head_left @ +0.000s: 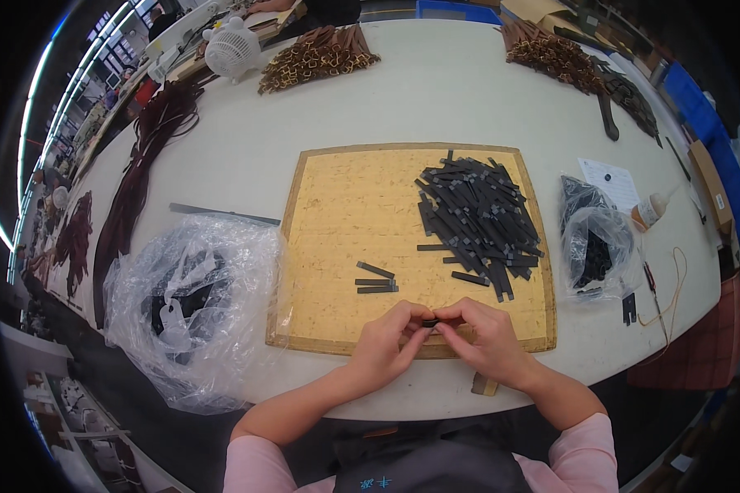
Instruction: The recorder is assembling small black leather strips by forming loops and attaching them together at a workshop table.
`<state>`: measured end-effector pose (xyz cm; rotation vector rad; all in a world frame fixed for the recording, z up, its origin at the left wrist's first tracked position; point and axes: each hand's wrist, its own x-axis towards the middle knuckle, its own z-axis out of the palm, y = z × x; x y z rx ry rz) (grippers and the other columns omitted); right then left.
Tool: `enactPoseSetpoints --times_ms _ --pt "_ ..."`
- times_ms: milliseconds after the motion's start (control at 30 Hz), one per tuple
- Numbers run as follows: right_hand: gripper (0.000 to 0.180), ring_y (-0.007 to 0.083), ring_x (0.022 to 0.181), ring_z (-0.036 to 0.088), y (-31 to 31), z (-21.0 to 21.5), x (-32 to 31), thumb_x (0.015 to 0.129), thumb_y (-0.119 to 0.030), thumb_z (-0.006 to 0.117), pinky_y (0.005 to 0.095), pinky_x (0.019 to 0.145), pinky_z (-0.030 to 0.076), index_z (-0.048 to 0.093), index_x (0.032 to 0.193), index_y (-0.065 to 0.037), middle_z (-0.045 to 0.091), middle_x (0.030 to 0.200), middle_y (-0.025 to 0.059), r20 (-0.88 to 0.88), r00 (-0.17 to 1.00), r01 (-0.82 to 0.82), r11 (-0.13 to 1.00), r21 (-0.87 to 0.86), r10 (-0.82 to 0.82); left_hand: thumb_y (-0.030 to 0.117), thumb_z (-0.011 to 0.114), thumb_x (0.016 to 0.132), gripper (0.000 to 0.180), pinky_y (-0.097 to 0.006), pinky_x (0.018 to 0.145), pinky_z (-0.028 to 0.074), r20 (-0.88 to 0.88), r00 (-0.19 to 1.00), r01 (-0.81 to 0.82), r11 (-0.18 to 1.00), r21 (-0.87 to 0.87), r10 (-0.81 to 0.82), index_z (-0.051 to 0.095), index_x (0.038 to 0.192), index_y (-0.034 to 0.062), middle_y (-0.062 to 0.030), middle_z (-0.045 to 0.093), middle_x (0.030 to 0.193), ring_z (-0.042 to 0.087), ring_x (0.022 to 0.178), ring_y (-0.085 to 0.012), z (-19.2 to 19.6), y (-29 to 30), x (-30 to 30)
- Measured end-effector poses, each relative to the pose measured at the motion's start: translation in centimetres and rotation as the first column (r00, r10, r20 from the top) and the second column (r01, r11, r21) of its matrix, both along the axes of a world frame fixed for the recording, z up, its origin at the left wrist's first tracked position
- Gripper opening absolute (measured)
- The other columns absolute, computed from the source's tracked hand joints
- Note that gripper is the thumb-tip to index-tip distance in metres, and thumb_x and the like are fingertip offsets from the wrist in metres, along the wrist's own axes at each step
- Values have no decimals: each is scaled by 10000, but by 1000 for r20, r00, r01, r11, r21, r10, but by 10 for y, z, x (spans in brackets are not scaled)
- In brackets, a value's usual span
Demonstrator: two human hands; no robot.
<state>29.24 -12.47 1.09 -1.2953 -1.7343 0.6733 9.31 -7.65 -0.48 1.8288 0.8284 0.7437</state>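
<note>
My left hand and my right hand meet at the near edge of a yellow cork board. Between their fingertips both pinch one small black strip piece; most of it is hidden by the fingers. A large pile of black strips lies on the board's right half. Three black strips lie set apart just beyond my left hand.
A crumpled clear plastic bag with dark pieces lies left of the board. A smaller clear bag, a glue bottle and a paper sheet sit at the right. Brown straps, a white fan and dark cords lie farther back.
</note>
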Motion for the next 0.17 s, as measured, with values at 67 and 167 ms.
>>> enactPoseSetpoints --times_ms 67,167 --pt "137 259 837 726 -1 -5 -3 893 -26 717 331 704 583 673 1020 2 709 939 130 -36 999 -5 998 -59 3 -22 685 911 210 -304 752 562 -19 999 -39 998 49 40 630 1113 -5 -121 701 969 723 865 -205 0 0 -2" --pt "133 223 910 745 0 -5 -8 909 -33 710 325 736 596 682 1035 -2 721 960 122 -64 998 11 995 -95 -18 10 707 911 307 -309 743 576 -102 995 16 941 337 20 627 1206 31 -129 725 1020 738 887 -249 3 4 -10"
